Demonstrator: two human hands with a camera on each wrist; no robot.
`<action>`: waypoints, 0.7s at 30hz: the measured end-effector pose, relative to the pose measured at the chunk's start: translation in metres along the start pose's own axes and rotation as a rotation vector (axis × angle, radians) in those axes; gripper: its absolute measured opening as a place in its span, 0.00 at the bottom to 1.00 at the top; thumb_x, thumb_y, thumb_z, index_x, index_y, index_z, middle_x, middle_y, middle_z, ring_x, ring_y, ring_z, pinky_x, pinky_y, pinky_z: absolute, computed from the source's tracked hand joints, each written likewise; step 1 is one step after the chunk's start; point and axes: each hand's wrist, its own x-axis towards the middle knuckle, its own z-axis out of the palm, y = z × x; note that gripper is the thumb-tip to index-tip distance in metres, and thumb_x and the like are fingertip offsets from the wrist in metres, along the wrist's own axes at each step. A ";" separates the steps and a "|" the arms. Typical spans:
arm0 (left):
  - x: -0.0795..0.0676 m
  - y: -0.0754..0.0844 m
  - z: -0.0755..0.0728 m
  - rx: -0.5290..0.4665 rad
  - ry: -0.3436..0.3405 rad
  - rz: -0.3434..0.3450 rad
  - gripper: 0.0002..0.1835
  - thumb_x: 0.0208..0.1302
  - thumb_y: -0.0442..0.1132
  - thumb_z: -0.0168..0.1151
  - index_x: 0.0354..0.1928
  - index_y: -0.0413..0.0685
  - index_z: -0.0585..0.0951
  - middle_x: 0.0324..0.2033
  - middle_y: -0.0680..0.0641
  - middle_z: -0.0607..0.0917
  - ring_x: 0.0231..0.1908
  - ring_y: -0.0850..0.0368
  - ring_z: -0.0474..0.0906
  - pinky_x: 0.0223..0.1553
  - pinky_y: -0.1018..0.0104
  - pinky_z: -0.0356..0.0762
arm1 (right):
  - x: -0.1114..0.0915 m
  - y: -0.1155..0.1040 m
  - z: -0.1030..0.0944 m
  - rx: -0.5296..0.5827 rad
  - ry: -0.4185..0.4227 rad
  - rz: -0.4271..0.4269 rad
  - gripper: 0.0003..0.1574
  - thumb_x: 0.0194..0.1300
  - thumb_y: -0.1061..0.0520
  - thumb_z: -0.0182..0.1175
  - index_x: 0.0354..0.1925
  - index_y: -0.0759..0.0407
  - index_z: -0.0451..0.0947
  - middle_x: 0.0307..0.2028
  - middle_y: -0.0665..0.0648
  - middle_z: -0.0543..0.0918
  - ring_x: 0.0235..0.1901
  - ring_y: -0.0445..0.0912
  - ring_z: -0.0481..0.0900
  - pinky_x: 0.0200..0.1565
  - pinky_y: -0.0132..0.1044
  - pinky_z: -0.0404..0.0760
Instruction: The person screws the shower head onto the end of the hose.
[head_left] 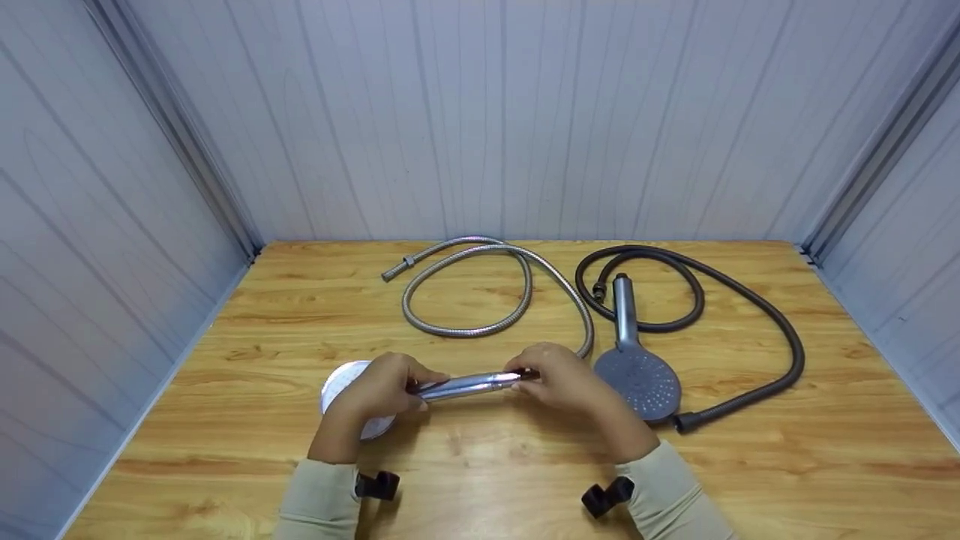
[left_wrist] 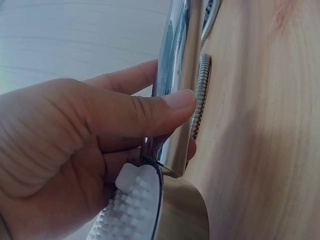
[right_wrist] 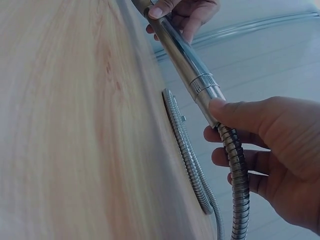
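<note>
A chrome hand shower [head_left: 469,385] with a white spray face lies between both hands, just above the wooden table. My left hand [head_left: 382,386] holds its handle close to the head, thumb on one side and fingers on the other. The white nubbed spray face [left_wrist: 132,202] shows below those fingers in the left wrist view. At the other end of the handle, my right hand [head_left: 559,379] pinches the metal hose nut [right_wrist: 206,102]. From that nut the silver shower hose [right_wrist: 240,192] runs down past the right fingers. The joint's threads are hidden.
Loops of the silver hose [head_left: 465,331] lie behind the hands, its free end [head_left: 397,268] pointing left. To the right are a dark grey hand shower [head_left: 637,379] and a dark hose [head_left: 795,337]. Pale panel walls [head_left: 480,120] border the wooden table [head_left: 480,480] at back and sides.
</note>
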 end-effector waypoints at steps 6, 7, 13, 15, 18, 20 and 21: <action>0.000 0.000 0.001 0.003 0.009 -0.012 0.26 0.45 0.22 0.73 0.50 0.45 0.85 0.42 0.47 0.87 0.26 0.60 0.67 0.29 0.68 0.69 | 0.000 -0.001 0.001 -0.003 -0.010 0.023 0.12 0.62 0.58 0.67 0.45 0.56 0.85 0.38 0.50 0.85 0.40 0.44 0.80 0.45 0.41 0.77; 0.000 0.000 0.001 0.004 0.010 -0.014 0.26 0.45 0.22 0.73 0.50 0.45 0.85 0.41 0.47 0.87 0.25 0.61 0.67 0.28 0.68 0.69 | 0.000 -0.001 0.000 -0.003 -0.009 0.024 0.12 0.62 0.58 0.67 0.45 0.55 0.85 0.38 0.50 0.85 0.40 0.45 0.80 0.45 0.42 0.77; 0.003 0.001 0.003 0.024 0.008 -0.009 0.26 0.46 0.23 0.73 0.50 0.46 0.86 0.35 0.50 0.88 0.24 0.62 0.66 0.28 0.67 0.69 | -0.002 0.001 0.000 0.024 0.002 0.048 0.12 0.61 0.57 0.68 0.45 0.55 0.86 0.39 0.50 0.86 0.41 0.44 0.80 0.47 0.42 0.77; 0.004 0.001 0.003 0.034 0.009 -0.007 0.26 0.46 0.24 0.73 0.50 0.47 0.86 0.35 0.51 0.88 0.25 0.62 0.67 0.28 0.67 0.69 | -0.002 0.002 0.000 0.027 0.008 0.048 0.12 0.61 0.57 0.68 0.45 0.55 0.86 0.39 0.50 0.86 0.41 0.44 0.80 0.47 0.42 0.77; 0.004 0.000 0.004 0.043 0.009 -0.011 0.26 0.46 0.24 0.73 0.50 0.48 0.86 0.34 0.51 0.88 0.24 0.62 0.66 0.28 0.67 0.69 | -0.002 0.004 0.001 0.020 0.015 0.045 0.12 0.61 0.57 0.68 0.45 0.55 0.85 0.39 0.50 0.86 0.40 0.44 0.80 0.47 0.42 0.77; 0.005 0.000 0.004 0.045 0.007 -0.010 0.26 0.46 0.23 0.73 0.50 0.47 0.86 0.32 0.52 0.87 0.24 0.62 0.65 0.27 0.67 0.68 | -0.002 0.005 0.002 0.015 0.020 0.047 0.13 0.61 0.57 0.68 0.45 0.55 0.85 0.39 0.50 0.86 0.41 0.44 0.80 0.47 0.42 0.77; 0.005 0.000 0.003 0.045 0.007 -0.011 0.26 0.46 0.23 0.73 0.50 0.47 0.86 0.32 0.52 0.87 0.24 0.62 0.65 0.27 0.67 0.67 | -0.002 0.005 0.003 0.013 0.022 0.048 0.13 0.61 0.58 0.68 0.45 0.55 0.85 0.39 0.50 0.86 0.41 0.44 0.80 0.47 0.42 0.77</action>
